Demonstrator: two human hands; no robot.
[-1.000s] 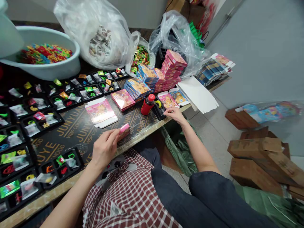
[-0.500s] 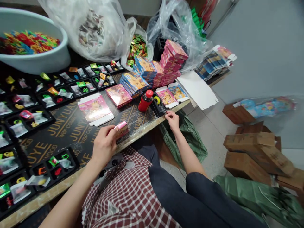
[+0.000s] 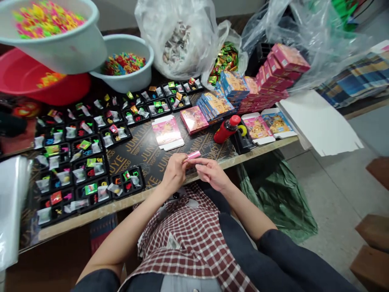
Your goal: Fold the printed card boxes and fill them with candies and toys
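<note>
My left hand [image 3: 175, 172] grips a small pink box [image 3: 193, 155] on edge at the front of the table. Against its near right side lie the outstretched fingers of my right hand [image 3: 211, 173]; whether they pinch anything is too small to tell. Behind the hands, a flat pink carton [image 3: 167, 132] rests on the dark table [image 3: 133, 151]. A red bottle [image 3: 225, 130] stands to the right, beside a black tape dispenser [image 3: 243, 140] with a yellow roll. One closed pink box [image 3: 194, 120] lies next to a stack of blue boxes [image 3: 216, 104].
Black trays [image 3: 127, 183] of small toys and packets cover the left. Basins [image 3: 129, 77] and plastic bags [image 3: 182, 40] line the back. Pink boxes [image 3: 275, 75] are stacked at the back right, near white sheets [image 3: 319, 121]. A green bag [image 3: 276, 194] hangs below the edge.
My right hand has moved left from the tape dispenser to the pink box in my left hand. The view has swung left, showing more basins and trays.
</note>
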